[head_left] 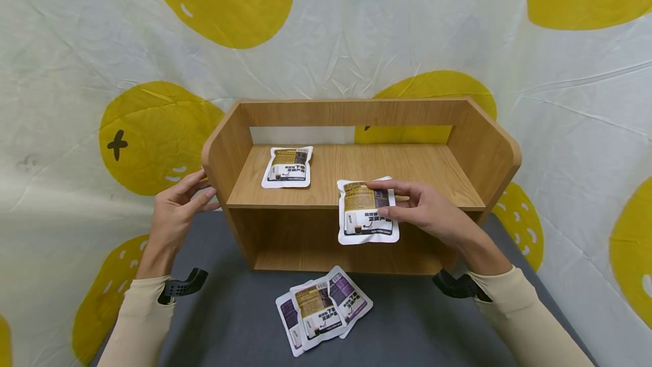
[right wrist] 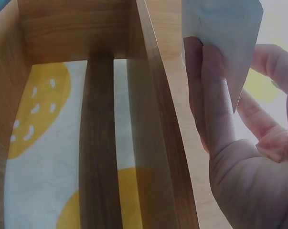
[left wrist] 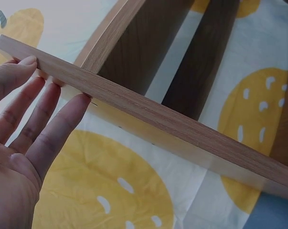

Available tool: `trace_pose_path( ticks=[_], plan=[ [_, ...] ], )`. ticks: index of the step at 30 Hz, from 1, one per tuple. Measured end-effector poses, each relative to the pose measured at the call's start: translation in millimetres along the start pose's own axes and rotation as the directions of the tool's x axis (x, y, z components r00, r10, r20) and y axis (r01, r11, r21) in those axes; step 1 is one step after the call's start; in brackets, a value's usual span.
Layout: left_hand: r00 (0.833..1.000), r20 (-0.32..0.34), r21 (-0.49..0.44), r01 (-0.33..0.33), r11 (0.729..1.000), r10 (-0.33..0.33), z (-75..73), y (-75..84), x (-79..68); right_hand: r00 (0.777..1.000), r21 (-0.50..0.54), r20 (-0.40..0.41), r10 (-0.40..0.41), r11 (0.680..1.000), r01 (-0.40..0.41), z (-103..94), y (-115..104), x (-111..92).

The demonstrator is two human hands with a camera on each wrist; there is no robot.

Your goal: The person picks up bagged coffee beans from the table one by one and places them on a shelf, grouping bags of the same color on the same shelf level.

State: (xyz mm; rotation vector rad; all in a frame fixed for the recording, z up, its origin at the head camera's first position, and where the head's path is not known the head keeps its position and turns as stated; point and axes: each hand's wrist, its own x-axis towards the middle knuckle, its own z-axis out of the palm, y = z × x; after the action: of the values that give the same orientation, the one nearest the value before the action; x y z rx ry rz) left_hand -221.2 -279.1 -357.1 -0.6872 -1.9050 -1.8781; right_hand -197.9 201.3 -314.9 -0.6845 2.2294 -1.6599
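Coffee pouches (head_left: 318, 307), at least three, overlap on the dark tabletop (head_left: 417, 327) at lower centre. Just right of centre, the right hand (head_left: 428, 208) pinches another pouch (head_left: 363, 214) before the wooden shelf (head_left: 326, 112). At centre left, the left hand (head_left: 175, 208), fingers extended, touches its side panel (head_left: 235, 157). Beyond, one pouch (head_left: 288, 166) lies on the upper board (head_left: 336, 160), before a yellow-patterned cloth (head_left: 356, 27).

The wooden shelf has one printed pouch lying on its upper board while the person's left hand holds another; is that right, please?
Not quite: the head view shows the right hand holding the second pouch; the first pouch does lie on the upper board.
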Motion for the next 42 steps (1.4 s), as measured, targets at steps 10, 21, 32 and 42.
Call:
trace_pose_path(
  ticks=[10,21,32,42],
  plan=[
    [1.000,-0.001,0.015,0.002,1.000,-0.002,-0.2,-0.8,-0.3,0.999,-0.021,-0.054,-0.003,1.000,0.002,-11.9,-2.2,25.2],
    [1.000,0.001,0.004,-0.010,1.000,0.010,-0.1,0.1,0.7,0.996,0.042,-0.049,0.074,0.997,-0.072,-18.6,-8.6,49.0],
    [1.000,0.009,-0.004,-0.024,1.000,0.024,-0.9,-1.4,0.3,0.998,0.008,-0.015,0.060,0.998,-0.060,-23.4,-13.7,71.6],
    [1.000,0.010,-0.005,-0.016,1.000,0.016,-0.4,-0.7,0.1,0.990,-0.073,-0.056,0.129,0.988,-0.133,-31.0,-16.0,86.6]
  ],
)
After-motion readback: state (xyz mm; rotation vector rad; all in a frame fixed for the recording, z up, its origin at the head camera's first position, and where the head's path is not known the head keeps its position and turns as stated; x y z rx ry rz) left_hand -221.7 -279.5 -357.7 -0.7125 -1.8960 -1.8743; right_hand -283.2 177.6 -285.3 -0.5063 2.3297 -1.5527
